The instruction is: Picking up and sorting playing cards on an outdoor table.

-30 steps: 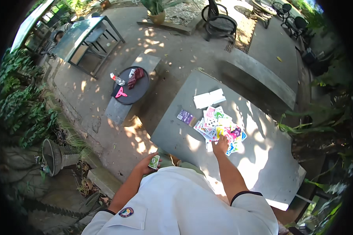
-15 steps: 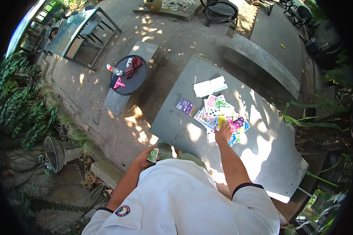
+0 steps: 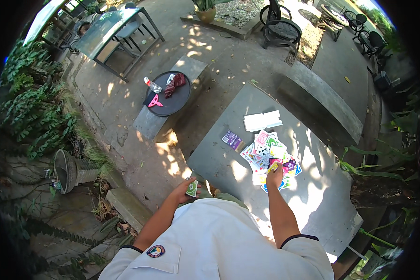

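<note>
Close to my body, off the table's near edge, my left hand (image 3: 180,192) is closed around a small stack of playing cards (image 3: 191,188), a green card facing up. My right hand (image 3: 276,177) pinches a yellow card (image 3: 272,167) over the near side of a loose card pile (image 3: 262,151). That pile mixes white-faced playing cards with green, pink, blue and purple ones, many overlapping and partly hidden. A purple card box (image 3: 233,140) lies to its left, flat on the grey table (image 3: 214,154).
An opened white box (image 3: 262,121) lies beyond the pile. Curved stone benches (image 3: 319,102) flank the table. On the left bench, a round dark tray (image 3: 179,105) holds a clear bottle, a dark red cloth and a pink item. Plants (image 3: 42,116) grow along the left side.
My right hand has picked a yellow card from the pile and drawn it slightly toward me. My left hand keeps its stack. The whole view has shifted a little.
</note>
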### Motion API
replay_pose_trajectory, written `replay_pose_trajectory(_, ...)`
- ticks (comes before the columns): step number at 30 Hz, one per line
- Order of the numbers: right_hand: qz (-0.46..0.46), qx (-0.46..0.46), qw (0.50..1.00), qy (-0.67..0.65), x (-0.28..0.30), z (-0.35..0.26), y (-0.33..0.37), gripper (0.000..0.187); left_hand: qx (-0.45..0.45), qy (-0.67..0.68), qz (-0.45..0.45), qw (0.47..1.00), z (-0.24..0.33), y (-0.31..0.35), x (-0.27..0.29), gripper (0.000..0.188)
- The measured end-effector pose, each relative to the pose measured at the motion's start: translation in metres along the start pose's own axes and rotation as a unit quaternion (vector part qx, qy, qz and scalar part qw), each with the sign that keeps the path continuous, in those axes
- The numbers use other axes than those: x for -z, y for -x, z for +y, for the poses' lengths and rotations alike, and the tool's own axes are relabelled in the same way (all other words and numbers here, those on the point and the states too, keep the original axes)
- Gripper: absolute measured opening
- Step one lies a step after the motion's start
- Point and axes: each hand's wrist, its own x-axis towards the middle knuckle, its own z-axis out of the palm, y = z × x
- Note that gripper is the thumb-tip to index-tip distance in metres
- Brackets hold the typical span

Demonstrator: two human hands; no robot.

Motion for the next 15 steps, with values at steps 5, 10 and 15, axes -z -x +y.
replay_pose_trajectory(5, -0.043, 0.039, 0.993, -0.107, -0.009, -0.008, 0.034, 0.031, -0.007, -0.015, -0.043, 0.999, -0.006, -0.003, -0.012, 0.038)
replay_pose_trajectory(10, -0.394, -0.016, 0.878, -0.273, -0.033, -0.044, 0.095, 0.026, 0.007, 0.063, -0.197, 0.978, -0.016, -0.005, -0.026, 0.029)
replay_pose_trajectory(15, -0.596, 0.026, 0.767, -0.237, -0.001, -0.14, 0.17, 0.031, -0.065, 0.074, -0.179, 0.979, -0.024, 0.011, -0.028, 0.031)
